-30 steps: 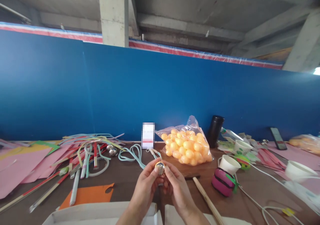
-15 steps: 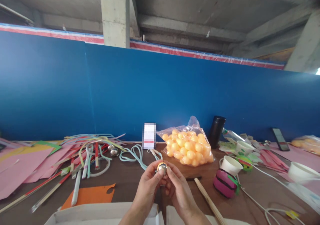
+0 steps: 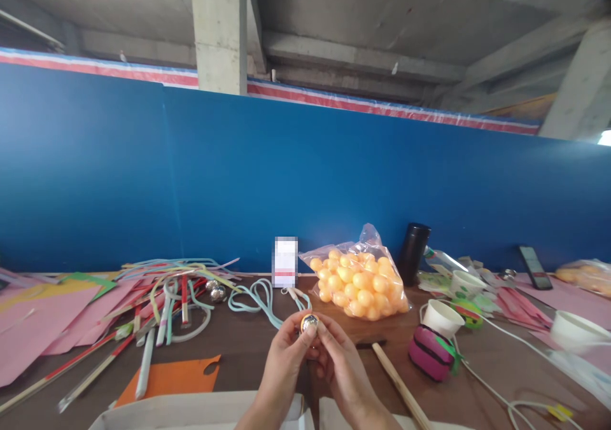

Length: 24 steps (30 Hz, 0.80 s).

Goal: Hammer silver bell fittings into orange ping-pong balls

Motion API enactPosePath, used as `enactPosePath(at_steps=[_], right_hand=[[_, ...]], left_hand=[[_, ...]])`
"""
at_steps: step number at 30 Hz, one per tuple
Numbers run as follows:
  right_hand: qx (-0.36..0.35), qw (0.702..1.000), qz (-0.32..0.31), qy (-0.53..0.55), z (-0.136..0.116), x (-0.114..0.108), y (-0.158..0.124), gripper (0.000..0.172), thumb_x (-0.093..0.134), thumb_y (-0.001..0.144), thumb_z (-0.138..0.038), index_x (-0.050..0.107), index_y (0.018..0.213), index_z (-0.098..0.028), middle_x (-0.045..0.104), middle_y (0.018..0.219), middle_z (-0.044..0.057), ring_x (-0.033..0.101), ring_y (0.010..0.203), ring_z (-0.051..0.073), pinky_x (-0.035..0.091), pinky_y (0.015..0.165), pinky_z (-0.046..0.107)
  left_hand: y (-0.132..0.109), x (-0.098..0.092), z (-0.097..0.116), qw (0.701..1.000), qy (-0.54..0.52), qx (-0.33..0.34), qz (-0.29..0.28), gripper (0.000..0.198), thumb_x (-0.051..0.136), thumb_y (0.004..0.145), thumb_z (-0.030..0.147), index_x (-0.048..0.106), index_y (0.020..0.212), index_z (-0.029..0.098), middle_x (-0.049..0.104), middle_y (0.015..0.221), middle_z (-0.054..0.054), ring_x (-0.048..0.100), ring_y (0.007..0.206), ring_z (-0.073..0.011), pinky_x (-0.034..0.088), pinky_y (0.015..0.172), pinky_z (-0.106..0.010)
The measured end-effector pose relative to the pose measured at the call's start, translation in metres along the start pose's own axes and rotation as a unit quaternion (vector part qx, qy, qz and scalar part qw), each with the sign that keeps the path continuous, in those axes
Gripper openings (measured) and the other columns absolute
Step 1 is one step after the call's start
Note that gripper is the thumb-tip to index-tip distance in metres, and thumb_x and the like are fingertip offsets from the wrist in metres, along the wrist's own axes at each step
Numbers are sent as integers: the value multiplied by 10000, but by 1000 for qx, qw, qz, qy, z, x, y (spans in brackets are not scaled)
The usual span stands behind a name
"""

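Hardly anything has shifted since a second ago: left hand (image 3: 281,366) and right hand (image 3: 341,369) still meet above the worktop (image 3: 238,353), fingers (image 3: 329,333) of both pinching a small shiny ball (image 3: 309,322), near the bag of orange balls (image 3: 360,284). Seemingly a close inspecting or fitting step; turning it further calls for a steady pinch. Fingers hide the ball's underside; its orange rim is unclear.
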State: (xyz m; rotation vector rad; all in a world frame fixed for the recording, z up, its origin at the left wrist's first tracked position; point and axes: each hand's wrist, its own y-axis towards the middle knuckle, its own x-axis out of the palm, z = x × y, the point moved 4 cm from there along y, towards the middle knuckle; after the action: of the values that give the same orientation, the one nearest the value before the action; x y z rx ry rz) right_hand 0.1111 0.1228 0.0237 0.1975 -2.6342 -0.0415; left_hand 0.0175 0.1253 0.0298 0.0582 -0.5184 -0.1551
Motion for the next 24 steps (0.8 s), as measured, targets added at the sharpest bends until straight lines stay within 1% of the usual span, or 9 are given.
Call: enactPosePath(at_steps=[4,6,10,13,16,19,20,22,24], right_hand=[[9,1000,0,7,0,0,0,372,638,828,-433,626,1102,-182,586,679,-8,478,512,67,318,410,146],[10,1000,0,3,0,-1,0,377,645,823,-434,624,1105,-185,591,679,-6,475,506,63,321,414,147],[-4,999,2,-44,1,-3,1,377,635,829,-442,617,1107,-187,595,668,-6,456,491,59,322,418,152],[-25,994,4,-103,0,-4,2,387,564,867,-472,595,1128,-189,600,676,0,482,511,78,328,419,163],[-44,977,11,-209,-4,-4,2,428,483,892,-512,586,1147,-184,609,648,3,495,478,94,346,404,182],[-70,955,32,-287,-13,-7,3,429,507,865,-528,630,1083,-179,630,630,8,504,442,114,387,401,213],[-85,948,41,-304,-18,-10,3,410,523,856,-521,644,1055,-184,653,669,20,547,490,136,428,443,229],[-118,928,65,-347,-27,-17,4,364,530,854,-498,655,1023,-200,699,828,52,633,708,193,499,633,267],[-142,903,95,-395,-34,-26,5,329,528,856,-466,651,1016,-206,702,971,73,630,897,231,474,803,300]], left_hand=[[0,-1,-2,1000,0,-5,2,393,646,775,412,580,1071,162,615,702,-9,591,496,-149,486,442,-270],[0,-2,-1,1000,1,-1,10,394,658,767,405,588,1064,157,632,732,-20,605,527,-153,499,466,-273],[0,-1,0,1000,-3,1,7,390,670,756,403,600,1040,145,648,750,-36,612,525,-162,501,460,-281],[0,0,-1,1000,-10,-3,-1,391,667,754,411,606,1031,143,637,708,-28,597,481,-158,490,437,-282],[1,-1,-3,1000,-10,-10,5,407,665,749,428,614,1041,148,639,711,-29,597,484,-158,488,436,-280],[3,-5,-4,999,1,0,34,406,685,733,422,636,1030,150,656,784,-43,617,583,-153,510,515,-266],[3,-6,-3,999,8,7,48,407,695,725,417,644,1026,148,661,813,-49,618,624,-147,514,551,-255],[2,-9,-1,996,27,15,78,422,708,711,418,655,1029,145,667,844,-54,607,669,-133,512,601,-236],[1,-11,2,993,47,13,106,445,706,705,437,659,1038,145,670,850,-56,596,661,-126,508,602,-231]])
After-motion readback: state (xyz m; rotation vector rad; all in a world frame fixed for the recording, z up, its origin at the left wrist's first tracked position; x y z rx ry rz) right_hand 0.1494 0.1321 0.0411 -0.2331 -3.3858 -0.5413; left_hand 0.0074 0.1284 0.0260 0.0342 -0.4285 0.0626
